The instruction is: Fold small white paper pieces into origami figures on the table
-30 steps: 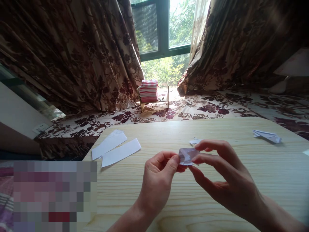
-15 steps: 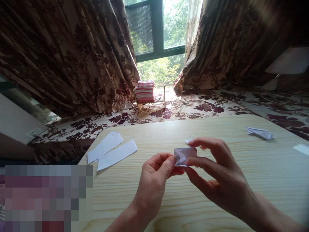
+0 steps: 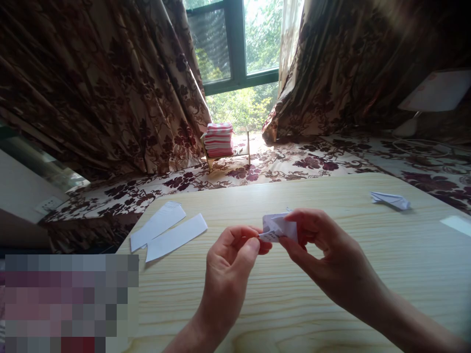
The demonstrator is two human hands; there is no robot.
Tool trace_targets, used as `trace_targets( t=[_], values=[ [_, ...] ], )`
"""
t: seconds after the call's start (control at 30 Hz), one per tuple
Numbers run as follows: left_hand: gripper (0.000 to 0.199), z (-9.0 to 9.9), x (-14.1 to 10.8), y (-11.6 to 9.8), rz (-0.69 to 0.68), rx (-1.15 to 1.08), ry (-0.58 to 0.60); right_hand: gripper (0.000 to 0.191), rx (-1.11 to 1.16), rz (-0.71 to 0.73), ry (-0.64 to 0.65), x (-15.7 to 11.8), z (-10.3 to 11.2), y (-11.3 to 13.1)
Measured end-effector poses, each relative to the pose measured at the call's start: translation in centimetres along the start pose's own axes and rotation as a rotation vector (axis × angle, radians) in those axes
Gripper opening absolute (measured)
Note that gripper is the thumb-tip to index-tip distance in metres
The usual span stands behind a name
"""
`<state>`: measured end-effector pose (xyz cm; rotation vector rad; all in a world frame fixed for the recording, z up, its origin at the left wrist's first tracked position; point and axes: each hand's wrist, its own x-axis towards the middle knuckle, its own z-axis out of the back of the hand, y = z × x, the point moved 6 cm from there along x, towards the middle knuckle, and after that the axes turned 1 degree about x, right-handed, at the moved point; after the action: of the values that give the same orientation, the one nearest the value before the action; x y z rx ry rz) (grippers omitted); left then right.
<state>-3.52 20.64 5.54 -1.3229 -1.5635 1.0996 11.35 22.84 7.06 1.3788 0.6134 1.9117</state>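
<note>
A small folded piece of white paper (image 3: 274, 226) is held up over the wooden table (image 3: 294, 314), with creased flaps and some faint dark print on it. My left hand (image 3: 230, 267) pinches its lower left corner between thumb and fingers. On the right side, my right hand (image 3: 324, 245) grips the same paper, thumb in front and fingers curled behind. Just behind it, a bit of another small white piece shows above the paper's top edge; the rest is hidden.
White paper strips (image 3: 176, 238) lie at the table's left. A folded paper piece (image 3: 390, 200) rests at the far right, and a white sheet (image 3: 456, 226) sits at the right edge. Beyond the table, striped folded cloths (image 3: 219, 139) are stacked on a small rack; a lamp (image 3: 434, 93) stands right.
My right fingers have closed in from a spread pose onto the paper's right side. The paper's lower left flap now sticks out towards my left fingertips. The view has shifted slightly.
</note>
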Motion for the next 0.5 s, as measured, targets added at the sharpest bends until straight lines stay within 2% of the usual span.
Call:
trace_targets(
  t=[0.23, 0.4, 0.5],
  values=[
    [0.004, -0.3, 0.3, 0.1, -0.107, 0.09, 0.059, 0.029, -0.027, 0.028, 0.033, -0.1, -0.1, 0.7],
    [0.014, -0.1, -0.2, -0.4, -0.338, 0.27, 0.116, 0.023, -0.021, 0.007, 0.076, -0.2, 0.3, 1.1],
    [0.019, -0.2, -0.6, -0.6, -0.417, 0.366, 0.151, 0.025, 0.021, 0.042, 0.098, -0.2, 0.4, 1.4]
  ],
)
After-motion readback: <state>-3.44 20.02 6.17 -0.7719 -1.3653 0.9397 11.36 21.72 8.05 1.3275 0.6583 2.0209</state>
